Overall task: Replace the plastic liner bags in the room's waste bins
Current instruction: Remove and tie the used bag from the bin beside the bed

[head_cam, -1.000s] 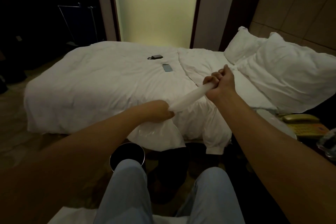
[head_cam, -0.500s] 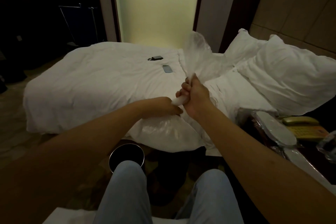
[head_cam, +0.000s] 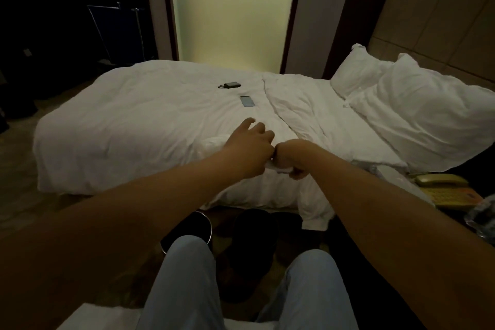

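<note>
Head view showed my hands meeting over the bed's (head_cam: pixel 139 126) near edge. My right hand (head_cam: pixel 296 161) was fisted around the twisted bag (head_cam: pixel 277 169); my left hand (head_cam: pixel 251 146) pinched its other end, outer fingers loose. Bin (head_cam: pixel 187 228) stood below the bed edge, by my knee.
</note>
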